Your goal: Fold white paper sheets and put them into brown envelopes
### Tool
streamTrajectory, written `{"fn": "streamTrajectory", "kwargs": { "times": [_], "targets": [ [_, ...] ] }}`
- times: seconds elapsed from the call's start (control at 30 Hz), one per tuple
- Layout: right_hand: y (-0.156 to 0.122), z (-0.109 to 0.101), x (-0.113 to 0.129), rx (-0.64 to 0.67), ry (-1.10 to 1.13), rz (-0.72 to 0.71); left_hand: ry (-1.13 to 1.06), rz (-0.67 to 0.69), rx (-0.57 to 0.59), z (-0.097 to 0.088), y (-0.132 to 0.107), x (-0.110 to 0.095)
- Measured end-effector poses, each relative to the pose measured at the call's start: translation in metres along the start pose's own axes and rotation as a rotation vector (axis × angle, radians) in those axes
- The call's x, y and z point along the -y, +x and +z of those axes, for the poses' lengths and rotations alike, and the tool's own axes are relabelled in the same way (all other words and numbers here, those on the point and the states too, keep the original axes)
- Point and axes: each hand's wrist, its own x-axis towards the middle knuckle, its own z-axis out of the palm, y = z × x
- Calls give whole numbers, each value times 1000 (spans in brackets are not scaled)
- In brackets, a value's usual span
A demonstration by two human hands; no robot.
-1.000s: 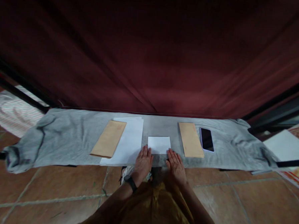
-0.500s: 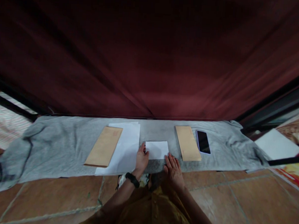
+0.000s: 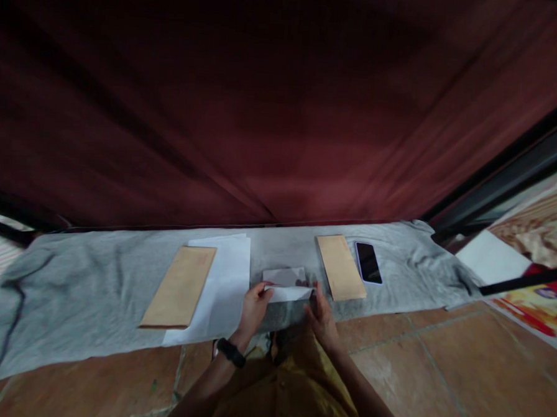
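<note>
A small folded sheet of white paper [image 3: 289, 294] is between my two hands, over the grey cloth. Its near part is raised and catches the light, while a shaded part [image 3: 284, 276] lies flat behind it. My left hand [image 3: 255, 307], with a black band on the wrist, pinches the left end between thumb and fingers. At the right end, my right hand [image 3: 322, 315] grips the edge with its fingertips. Left of my hands lie larger white sheets [image 3: 228, 274], partly covered by a brown envelope stack [image 3: 178, 287].
Right of my hands, more brown envelopes [image 3: 341, 268] lie beside a phone [image 3: 369, 263] with a dark screen. Grey cloth [image 3: 92, 279] covers the narrow surface. A dark red curtain [image 3: 282, 140] hangs behind it. Tiled floor [image 3: 405, 364] shows in front.
The white paper lay flat before; its near part is now lifted and both hands hold its ends. The view has shifted, so the surroundings sit slightly farther left.
</note>
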Motion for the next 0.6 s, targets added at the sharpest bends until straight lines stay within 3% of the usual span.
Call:
{"fn": "streamTrajectory", "kwargs": {
  "times": [0.1,0.2,0.43,0.53,0.6],
  "targets": [
    [19,-13,11,-55,218,78,40,160,32,-10,-6,-7],
    [32,-26,20,60,300,-7,95,322,110,-19,-16,-5],
    [1,-32,5,332,14,-183,422,373,353,-30,-44,24],
    [-7,-34,-2,401,-108,-278,531,386,471,-35,-48,27],
    [-4,-38,-2,435,-144,-305,528,364,488,-37,-46,27]
  ]
}}
